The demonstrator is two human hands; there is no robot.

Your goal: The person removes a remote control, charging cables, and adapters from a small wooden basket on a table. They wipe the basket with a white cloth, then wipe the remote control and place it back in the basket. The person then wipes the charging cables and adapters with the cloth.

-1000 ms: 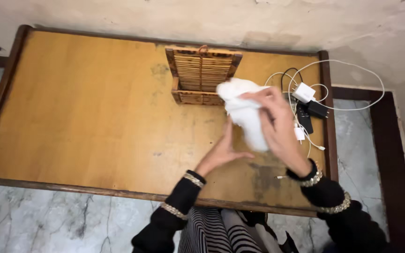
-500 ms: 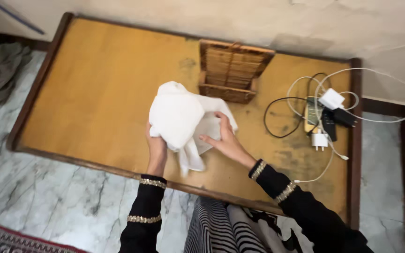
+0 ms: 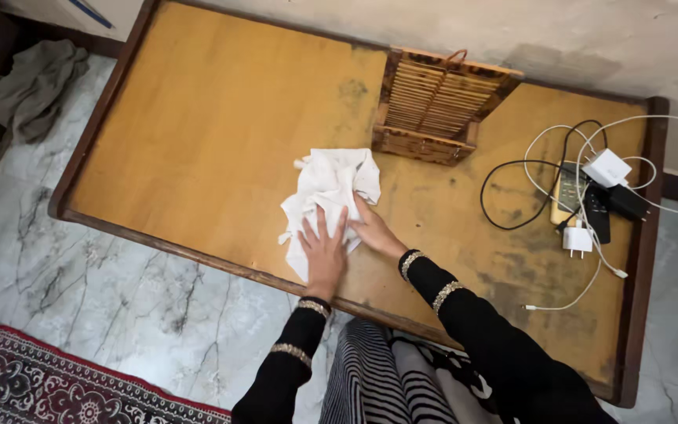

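White and crumpled, the cloth (image 3: 326,200) lies on the wooden table (image 3: 198,133) close to its near edge. The left hand (image 3: 324,255) presses flat on it, fingers spread; the right hand (image 3: 372,230) touches its side, fingertips hidden under a fold. Bare tabletop stretches left; a slatted wooden rack (image 3: 435,106) stands just behind.

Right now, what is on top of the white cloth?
Both hands press on the cloth: left hand flat, right hand at its edge. The table beneath it is covered.
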